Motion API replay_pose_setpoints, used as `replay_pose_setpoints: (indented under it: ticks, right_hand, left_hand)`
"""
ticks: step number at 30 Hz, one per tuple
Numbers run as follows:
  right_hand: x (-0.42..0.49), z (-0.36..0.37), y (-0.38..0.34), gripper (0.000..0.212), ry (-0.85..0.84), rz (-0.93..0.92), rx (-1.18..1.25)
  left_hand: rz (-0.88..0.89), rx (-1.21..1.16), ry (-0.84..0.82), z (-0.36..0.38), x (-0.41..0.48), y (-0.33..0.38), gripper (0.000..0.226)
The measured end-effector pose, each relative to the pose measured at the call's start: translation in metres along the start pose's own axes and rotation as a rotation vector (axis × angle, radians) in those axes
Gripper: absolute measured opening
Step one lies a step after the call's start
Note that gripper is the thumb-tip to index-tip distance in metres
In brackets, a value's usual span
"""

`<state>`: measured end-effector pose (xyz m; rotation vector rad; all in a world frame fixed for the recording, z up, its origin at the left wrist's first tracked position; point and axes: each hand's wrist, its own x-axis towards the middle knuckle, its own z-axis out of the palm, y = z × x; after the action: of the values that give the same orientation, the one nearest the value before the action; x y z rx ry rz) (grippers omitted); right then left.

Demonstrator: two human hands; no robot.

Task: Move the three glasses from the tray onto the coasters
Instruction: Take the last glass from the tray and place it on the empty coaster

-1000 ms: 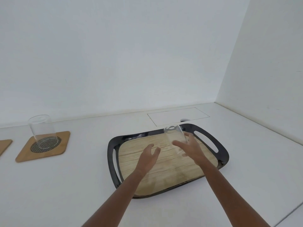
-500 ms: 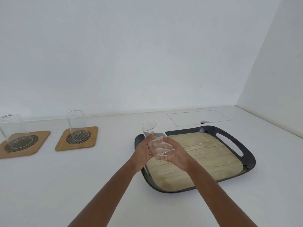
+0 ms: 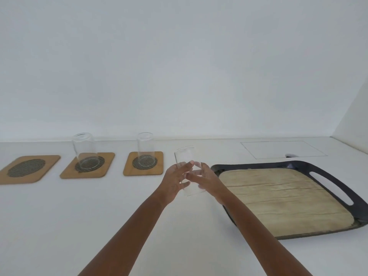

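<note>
Nearest the camera, two bare forearms reach out over the white bench [image 3: 59,226] and meet at the third glass [image 3: 187,170], a clear straight-sided tumbler held upright in the air, just left of the tray and clear of the bench. The left hand [image 3: 173,182] cups its left side with fingers [image 3: 186,168] loosely spread around the wall; the right hand [image 3: 207,180] wraps the other side, fingers curled onto the lower half. Both hands pinch the glass between them.

It looks light, rigid and breakable, with a smooth wall that could slip, so a hold around the lower to middle wall, as here, seems the safest; the rim is better left alone.

At 3 o'clock from the hands lies the tray [image 3: 338,188], black-rimmed with a wood-grain floor and nothing on it. Farther off, at 10 to 11 o'clock, three wooden coasters with dark mesh centres sit in a row: the right coaster [image 3: 129,168] and middle coaster [image 3: 105,168] each carry a glass [image 3: 145,150] [image 3: 84,152], while the left coaster [image 3: 25,170] is bare and probably the target.

No brand, label or writing can be read anywhere.
</note>
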<state>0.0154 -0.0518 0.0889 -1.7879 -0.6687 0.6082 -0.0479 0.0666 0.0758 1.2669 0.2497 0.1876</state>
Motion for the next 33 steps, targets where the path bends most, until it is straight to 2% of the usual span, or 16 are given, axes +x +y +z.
replay_pose_setpoints:
  ticks: [4, 7, 10, 14, 20, 24, 31, 33]
  right_hand:
    - [0.01, 0.044, -0.011, 0.07, 0.074, -0.034, -0.119]
    - [0.018, 0.074, -0.018, 0.068, 0.094, -0.048, -0.156]
    - [0.026, 0.102, -0.025, 0.061, 0.06, -0.057, -0.172]
    - [0.039, 0.139, -0.032, 0.053, 0.006, -0.07, -0.187]
    - [0.057, 0.203, -0.04, 0.065, -0.079, -0.054, -0.171]
    - [0.069, 0.246, -0.049, 0.074, -0.121, -0.047, -0.082]
    - [0.09, 0.316, -0.062, 0.055, -0.086, -0.114, -0.035]
    - [0.096, 0.334, -0.065, 0.056, -0.069, -0.141, -0.052]
  left_hand:
    - [-0.004, 0.0, 0.115, -0.037, -0.013, 0.008, 0.056]
    - [-0.003, 0.014, 0.167, -0.065, -0.023, 0.014, 0.05]
    - [0.011, 0.025, 0.204, -0.092, -0.036, 0.02, 0.046]
    - [0.02, 0.007, 0.288, -0.129, -0.051, 0.023, 0.058]
    - [0.053, 0.066, 0.391, -0.189, -0.077, 0.03, 0.08]
    - [0.096, 0.139, 0.497, -0.227, -0.09, 0.036, 0.067]
    - [0.159, 0.287, 0.632, -0.284, -0.105, 0.048, 0.055]
    - [0.159, 0.335, 0.661, -0.299, -0.11, 0.049, 0.057]
